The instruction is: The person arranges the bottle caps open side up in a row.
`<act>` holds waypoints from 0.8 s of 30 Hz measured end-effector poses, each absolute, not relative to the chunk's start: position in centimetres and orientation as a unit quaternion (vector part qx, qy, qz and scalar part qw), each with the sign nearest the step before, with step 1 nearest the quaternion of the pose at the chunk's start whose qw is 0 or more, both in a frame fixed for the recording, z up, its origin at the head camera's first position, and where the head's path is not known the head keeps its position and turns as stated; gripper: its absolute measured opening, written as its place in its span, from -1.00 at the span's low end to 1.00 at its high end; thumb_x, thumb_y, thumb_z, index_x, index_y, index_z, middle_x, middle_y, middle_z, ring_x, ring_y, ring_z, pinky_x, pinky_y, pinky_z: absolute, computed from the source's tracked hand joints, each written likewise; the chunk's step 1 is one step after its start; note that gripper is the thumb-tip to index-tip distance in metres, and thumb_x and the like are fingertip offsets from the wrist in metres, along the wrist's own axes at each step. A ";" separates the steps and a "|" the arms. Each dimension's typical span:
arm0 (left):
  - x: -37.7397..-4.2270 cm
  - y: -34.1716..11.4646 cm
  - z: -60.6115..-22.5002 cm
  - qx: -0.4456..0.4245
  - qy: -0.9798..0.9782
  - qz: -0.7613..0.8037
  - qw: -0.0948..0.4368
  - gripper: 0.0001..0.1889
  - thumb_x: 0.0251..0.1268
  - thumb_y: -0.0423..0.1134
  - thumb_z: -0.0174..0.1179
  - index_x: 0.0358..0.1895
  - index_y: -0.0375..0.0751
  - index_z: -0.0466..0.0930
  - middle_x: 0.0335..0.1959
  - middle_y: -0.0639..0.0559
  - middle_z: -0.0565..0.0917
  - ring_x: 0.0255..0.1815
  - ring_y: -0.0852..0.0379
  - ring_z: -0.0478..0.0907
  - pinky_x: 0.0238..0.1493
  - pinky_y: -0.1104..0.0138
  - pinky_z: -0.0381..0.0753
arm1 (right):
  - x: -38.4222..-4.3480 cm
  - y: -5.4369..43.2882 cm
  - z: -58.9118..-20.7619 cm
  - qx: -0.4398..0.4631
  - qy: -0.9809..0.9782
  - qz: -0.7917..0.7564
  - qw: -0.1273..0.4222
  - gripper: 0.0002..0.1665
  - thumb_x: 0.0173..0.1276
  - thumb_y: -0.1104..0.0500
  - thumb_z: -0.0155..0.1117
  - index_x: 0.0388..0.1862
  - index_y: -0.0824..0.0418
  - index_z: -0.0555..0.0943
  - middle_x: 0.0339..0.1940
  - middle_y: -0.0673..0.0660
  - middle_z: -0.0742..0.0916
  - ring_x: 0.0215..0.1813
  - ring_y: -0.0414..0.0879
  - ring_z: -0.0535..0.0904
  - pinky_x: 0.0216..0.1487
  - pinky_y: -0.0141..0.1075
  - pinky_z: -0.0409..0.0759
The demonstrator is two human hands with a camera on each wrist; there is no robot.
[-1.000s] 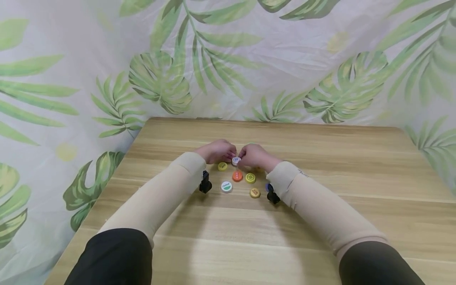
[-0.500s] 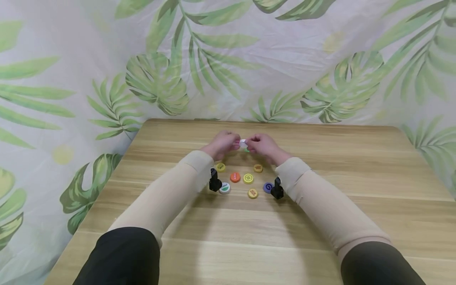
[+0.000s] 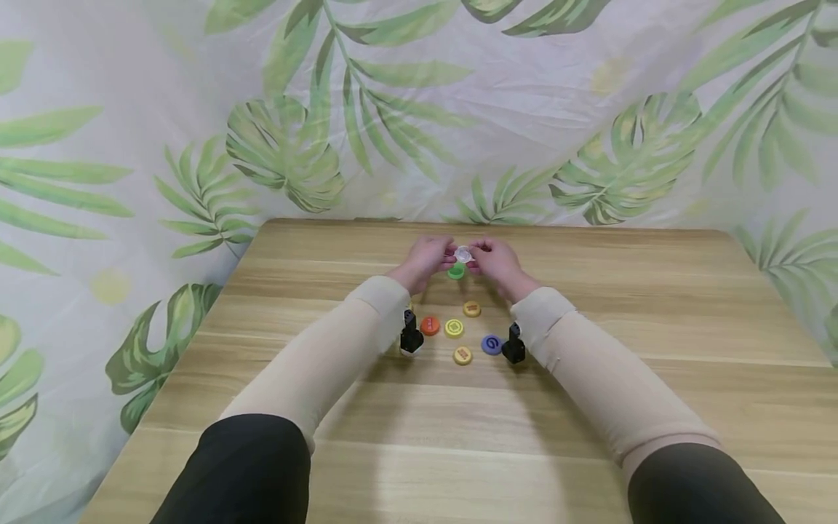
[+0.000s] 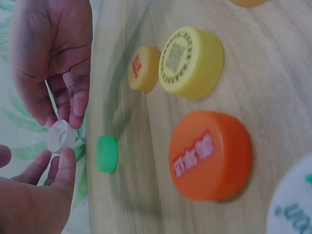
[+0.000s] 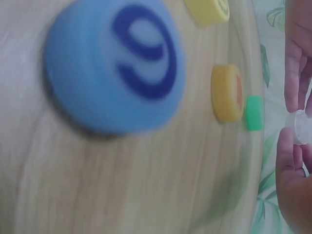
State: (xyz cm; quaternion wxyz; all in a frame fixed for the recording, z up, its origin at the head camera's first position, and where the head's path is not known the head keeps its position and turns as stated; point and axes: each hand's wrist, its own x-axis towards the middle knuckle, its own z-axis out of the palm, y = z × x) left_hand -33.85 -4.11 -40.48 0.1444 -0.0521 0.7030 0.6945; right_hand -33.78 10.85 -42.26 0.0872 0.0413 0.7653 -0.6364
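Note:
Above the far part of the table, a white bottle cap point(image 3: 463, 254) is held between both hands' fingertips, tilted with a pale ring-like face showing. My left hand point(image 3: 428, 259) pinches it from the left. From the other side my right hand point(image 3: 495, 260) pinches it too. In the left wrist view the cap point(image 4: 61, 136) looks translucent, with the left hand point(image 4: 41, 197) below it and the right hand point(image 4: 53, 58) above. Just beneath the hands lies a green cap point(image 3: 456, 271) on the wood.
Nearer on the table point(image 3: 458, 415) lie an orange cap point(image 3: 430, 325), a yellow cap point(image 3: 454, 328), golden caps point(image 3: 472, 308) and a blue cap point(image 3: 492, 344). A white cap point(image 4: 295, 204) sits under the left wrist camera point(image 3: 410, 335). A leaf-printed cloth point(image 3: 419, 109) hangs behind.
Both hands have lifted the white cap off the table and carried it away from me and rightward. Its blue-printed top no longer shows; the green cap has come into view.

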 end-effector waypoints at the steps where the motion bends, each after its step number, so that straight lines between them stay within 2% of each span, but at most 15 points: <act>1: -33.9 -4.0 -40.5 -0.052 0.701 0.696 0.147 -0.60 0.67 -0.28 -0.09 0.26 -0.59 0.48 0.00 -0.24 0.60 -0.05 0.02 0.54 0.31 0.19 0.55 | -33.8 11.0 -42.3 0.043 0.768 -0.632 0.090 -0.60 0.66 0.26 0.00 0.30 0.52 0.47 0.10 0.35 0.63 0.03 0.13 0.66 0.25 -0.07 0.62; 4: -34.0 -3.5 -40.6 -0.048 0.697 0.699 0.154 -0.57 0.68 -0.26 -0.10 0.28 -0.61 0.45 -0.03 -0.24 0.58 -0.02 -0.02 0.53 0.33 0.16 0.53 | -33.9 11.5 -42.2 0.046 0.774 -0.624 0.101 -0.54 0.67 0.25 -0.05 0.35 0.54 0.44 0.12 0.37 0.62 0.04 0.11 0.66 0.25 -0.09 0.62; 10: -34.2 -2.9 -40.9 -0.041 0.702 0.692 0.163 -0.54 0.68 -0.24 -0.11 0.33 -0.62 0.39 0.09 -0.35 0.56 0.15 -0.18 0.53 0.34 0.10 0.52 | -33.9 12.3 -42.0 0.059 0.765 -0.629 0.125 -0.54 0.67 0.24 -0.08 0.32 0.56 0.46 -0.09 0.20 0.60 -0.10 -0.03 0.64 0.26 -0.12 0.61; 13: -34.2 -2.5 -41.0 -0.033 0.708 0.686 0.163 -0.53 0.68 -0.24 -0.12 0.36 -0.62 0.35 0.07 -0.35 0.54 0.18 -0.22 0.52 0.35 0.07 0.52 | -33.8 12.7 -42.0 0.056 0.770 -0.622 0.130 -0.57 0.66 0.24 -0.07 0.27 0.56 0.48 -0.15 0.16 0.59 -0.18 -0.09 0.63 0.22 -0.15 0.64; 19: -34.2 -2.0 -41.3 -0.016 0.723 0.668 0.174 -0.50 0.70 -0.21 -0.13 0.45 -0.54 0.26 -0.03 -0.24 0.49 0.02 -0.11 0.50 0.33 0.05 0.52 | -33.9 13.5 -42.2 0.058 0.770 -0.619 0.144 -0.69 0.62 0.27 -0.04 0.08 0.51 0.51 -0.22 0.15 0.60 -0.28 -0.13 0.60 -0.02 -0.32 0.70; 24: -34.3 -1.8 -41.1 -0.022 0.719 0.665 0.200 -0.47 0.71 -0.14 -0.14 0.47 -0.51 0.25 0.16 -0.35 0.49 0.04 -0.10 0.50 0.34 0.05 0.51 | -34.3 14.0 -42.7 0.073 0.750 -0.636 0.168 -0.70 0.60 0.28 -0.04 0.04 0.52 0.53 -0.29 0.14 0.64 -0.39 -0.18 0.60 -0.26 -0.45 0.69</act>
